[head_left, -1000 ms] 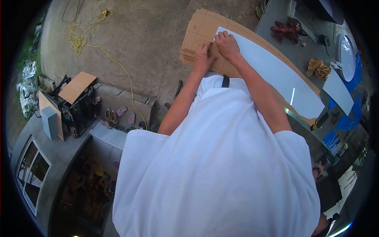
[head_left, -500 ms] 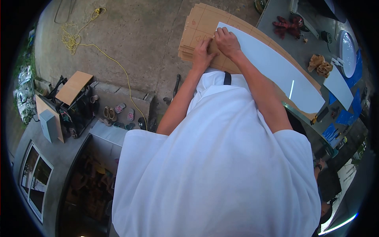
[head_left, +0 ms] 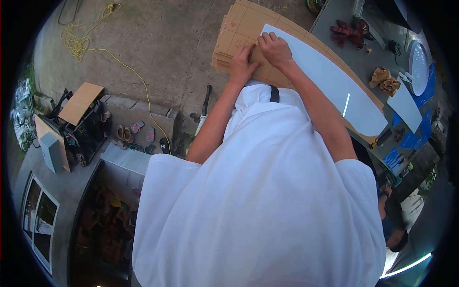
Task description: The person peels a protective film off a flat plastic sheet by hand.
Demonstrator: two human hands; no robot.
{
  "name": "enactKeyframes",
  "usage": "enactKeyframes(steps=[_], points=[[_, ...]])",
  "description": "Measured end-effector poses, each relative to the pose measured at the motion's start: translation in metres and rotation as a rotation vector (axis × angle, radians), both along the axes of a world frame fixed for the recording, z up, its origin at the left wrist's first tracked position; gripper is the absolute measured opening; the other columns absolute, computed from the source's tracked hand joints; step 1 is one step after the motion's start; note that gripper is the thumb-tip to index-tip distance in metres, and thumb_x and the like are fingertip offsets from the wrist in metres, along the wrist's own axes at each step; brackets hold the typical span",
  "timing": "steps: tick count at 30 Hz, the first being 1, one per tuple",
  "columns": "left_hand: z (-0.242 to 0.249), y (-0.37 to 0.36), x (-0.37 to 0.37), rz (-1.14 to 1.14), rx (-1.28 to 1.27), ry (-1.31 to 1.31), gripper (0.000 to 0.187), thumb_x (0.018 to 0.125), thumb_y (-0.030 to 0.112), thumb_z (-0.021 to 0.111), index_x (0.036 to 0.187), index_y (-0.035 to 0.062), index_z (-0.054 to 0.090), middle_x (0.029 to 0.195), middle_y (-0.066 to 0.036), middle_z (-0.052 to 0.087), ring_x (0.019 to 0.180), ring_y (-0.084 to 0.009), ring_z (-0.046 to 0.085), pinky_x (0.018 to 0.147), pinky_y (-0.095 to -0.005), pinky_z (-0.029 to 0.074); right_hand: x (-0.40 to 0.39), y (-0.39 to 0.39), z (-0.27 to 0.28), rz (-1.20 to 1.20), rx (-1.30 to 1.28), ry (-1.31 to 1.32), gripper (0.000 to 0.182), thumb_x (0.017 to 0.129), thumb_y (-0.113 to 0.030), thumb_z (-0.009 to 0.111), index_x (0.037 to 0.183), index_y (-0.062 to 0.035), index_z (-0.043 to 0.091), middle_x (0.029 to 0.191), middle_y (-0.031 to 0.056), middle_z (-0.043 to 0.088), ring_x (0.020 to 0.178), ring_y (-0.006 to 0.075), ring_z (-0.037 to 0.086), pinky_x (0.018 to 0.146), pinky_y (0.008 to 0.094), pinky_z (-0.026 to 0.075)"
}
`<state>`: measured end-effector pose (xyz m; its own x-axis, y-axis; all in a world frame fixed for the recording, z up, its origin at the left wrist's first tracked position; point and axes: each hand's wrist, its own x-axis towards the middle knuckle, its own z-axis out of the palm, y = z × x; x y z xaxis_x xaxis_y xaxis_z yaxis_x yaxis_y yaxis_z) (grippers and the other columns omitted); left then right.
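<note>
A long white panel (head_left: 325, 81) with one curved edge lies on a stack of brown sheets (head_left: 258, 14) marked with grid lines and small triangles. At the panel's narrow upper end, my right hand (head_left: 276, 49) is closed, its fingers curled over the left edge. What lies under those fingertips is hidden. My left hand (head_left: 243, 63) rests on the brown sheets just left of it, thumb spread away from the bent fingers, with nothing visible in it.
On the grey table (head_left: 334, 52) at right are red gloves (head_left: 349, 33), crumpled brown paper (head_left: 385, 82), another white piece (head_left: 405, 105) and blue film (head_left: 410, 141). A person (head_left: 394, 227) is at lower right. A yellow cord (head_left: 136, 74) crosses the concrete floor near several shoes (head_left: 125, 133).
The view has shifted slightly, so the surroundings sit further left. Both hands keep nearly the same place at the panel's end. More of the person at lower right shows.
</note>
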<state>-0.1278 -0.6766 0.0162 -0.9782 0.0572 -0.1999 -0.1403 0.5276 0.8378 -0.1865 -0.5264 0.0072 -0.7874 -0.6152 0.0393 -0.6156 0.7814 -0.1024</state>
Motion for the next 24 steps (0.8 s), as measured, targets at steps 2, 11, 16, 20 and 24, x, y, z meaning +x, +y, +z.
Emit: enactKeyframes(steps=[2, 11, 16, 20, 24], points=[[0.001, -0.001, 0.0, -0.004, -0.012, 0.015, 0.063, 0.059, 0.012, 0.083, 0.117, 0.0039, 0.058, 0.098, -0.011, 0.06, 0.086, -0.0263, 0.062, 0.075, -0.0347, 0.051, -0.001, -0.005, -0.001, -0.014, 0.03, -0.005, 0.012, 0.072, -0.013, 0.06, 0.082, -0.0074, 0.058, 0.085, 0.0046, 0.056, 0.083, 0.0181, 0.059, 0.06, 0.028, 0.05], [-0.003, -0.001, 0.0, 0.009, -0.018, 0.063, 0.061, 0.059, 0.008, 0.082, 0.115, 0.0035, 0.059, 0.097, -0.012, 0.06, 0.084, -0.0273, 0.061, 0.074, -0.0345, 0.05, 0.015, -0.004, 0.008, -0.082, -0.007, -0.109, 0.018, 0.07, -0.014, 0.063, 0.085, -0.0062, 0.056, 0.087, 0.006, 0.056, 0.088, 0.021, 0.058, 0.064, 0.0307, 0.05], [-0.004, 0.0, -0.002, 0.027, 0.009, 0.042, 0.063, 0.055, 0.006, 0.083, 0.114, 0.0044, 0.06, 0.088, -0.011, 0.057, 0.077, -0.0259, 0.058, 0.07, -0.0351, 0.048, 0.029, 0.002, 0.021, -0.128, -0.12, -0.288, 0.028, 0.069, -0.012, 0.067, 0.091, -0.0031, 0.053, 0.092, 0.01, 0.055, 0.092, 0.0259, 0.056, 0.07, 0.0356, 0.052], [0.0, 0.0, -0.004, 0.024, 0.021, 0.023, 0.064, 0.056, 0.006, 0.083, 0.115, 0.0047, 0.06, 0.085, -0.01, 0.057, 0.074, -0.0241, 0.057, 0.068, -0.0334, 0.048, 0.037, 0.014, 0.033, -0.134, -0.16, -0.476, 0.027, 0.07, -0.008, 0.063, 0.092, -0.0014, 0.051, 0.094, 0.0132, 0.055, 0.094, 0.0299, 0.055, 0.076, 0.0392, 0.051], [-0.004, 0.0, -0.004, -0.011, -0.036, 0.03, 0.064, 0.057, 0.008, 0.083, 0.116, 0.0045, 0.059, 0.087, -0.01, 0.057, 0.073, -0.0247, 0.058, 0.067, -0.0338, 0.048, 0.044, 0.025, 0.057, -0.147, -0.192, -0.69, 0.025, 0.069, -0.002, 0.057, 0.093, -0.0017, 0.049, 0.095, 0.015, 0.054, 0.094, 0.0334, 0.054, 0.08, 0.0416, 0.047]])
